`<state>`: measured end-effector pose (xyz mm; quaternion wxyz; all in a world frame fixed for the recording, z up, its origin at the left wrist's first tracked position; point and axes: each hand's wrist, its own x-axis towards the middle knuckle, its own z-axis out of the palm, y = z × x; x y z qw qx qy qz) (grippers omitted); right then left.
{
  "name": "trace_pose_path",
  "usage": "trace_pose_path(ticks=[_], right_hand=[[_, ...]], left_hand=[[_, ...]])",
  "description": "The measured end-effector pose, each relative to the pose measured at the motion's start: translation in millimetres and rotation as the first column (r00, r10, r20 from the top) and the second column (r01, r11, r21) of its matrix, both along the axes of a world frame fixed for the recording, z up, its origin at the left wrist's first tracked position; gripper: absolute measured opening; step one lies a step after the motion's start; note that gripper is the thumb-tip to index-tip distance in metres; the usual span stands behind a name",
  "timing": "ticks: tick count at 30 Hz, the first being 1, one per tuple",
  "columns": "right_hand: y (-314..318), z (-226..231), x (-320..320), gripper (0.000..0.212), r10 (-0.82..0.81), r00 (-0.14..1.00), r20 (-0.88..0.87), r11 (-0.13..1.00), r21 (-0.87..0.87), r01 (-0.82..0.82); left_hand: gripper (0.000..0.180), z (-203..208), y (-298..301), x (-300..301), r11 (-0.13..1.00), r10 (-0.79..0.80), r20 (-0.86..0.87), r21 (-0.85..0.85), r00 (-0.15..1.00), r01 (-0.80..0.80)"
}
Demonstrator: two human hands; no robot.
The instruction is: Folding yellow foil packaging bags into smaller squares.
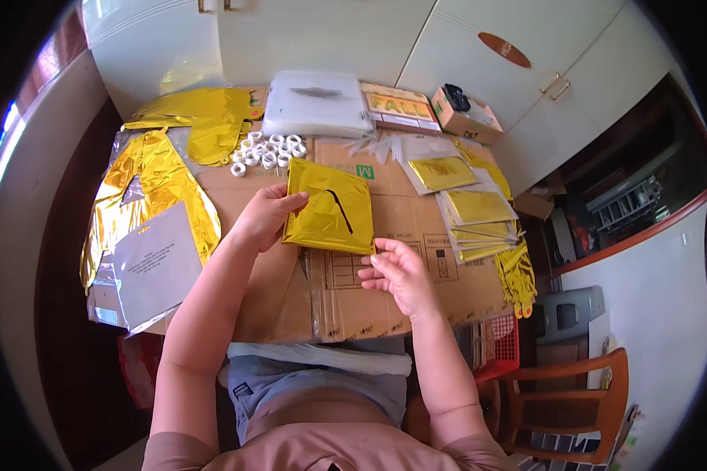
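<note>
A square folded gold foil balloon (334, 208) with a dark curved line on its face is held tilted above the cardboard. My left hand (269, 208) pinches its left edge, thumb on top. At the lower right corner, my right hand (401, 276) has its thumb and fingertips closed in on the foil. To the right, several flat gold foil packets (479, 208) lie stacked with clear sleeves. Unfolded gold foil balloons (153, 169) spread over the left side, partly under a printed grey sheet (157, 263).
Brown cardboard (279, 294) covers the table. Several white tape-like rings (269, 149) sit behind my left hand. Farther back are a stack of clear plastic sleeves (314, 106), a flat printed box (401, 107) and a small carton (463, 118). A wooden chair (617, 400) stands at right.
</note>
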<state>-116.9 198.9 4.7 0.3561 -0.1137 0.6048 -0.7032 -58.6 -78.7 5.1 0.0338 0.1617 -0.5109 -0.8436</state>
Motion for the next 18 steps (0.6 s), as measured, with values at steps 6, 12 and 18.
trace_pose_path(ticks=[6,12,18], right_hand=[[30,-1,30,0.037,-0.035,0.991,0.130,0.999,-0.019,0.038],[39,-6,29,0.020,-0.028,0.970,0.240,0.994,-0.095,0.052],[32,-14,25,0.012,-0.064,0.977,0.203,0.992,-0.093,0.085]], left_hand=[[0.021,9,36,27,0.999,0.020,0.064,-0.040,0.998,-0.018],[0.016,-10,54,40,0.994,0.104,0.084,-0.029,0.991,-0.101],[0.029,-5,59,54,0.992,0.124,0.074,-0.019,0.990,-0.123]])
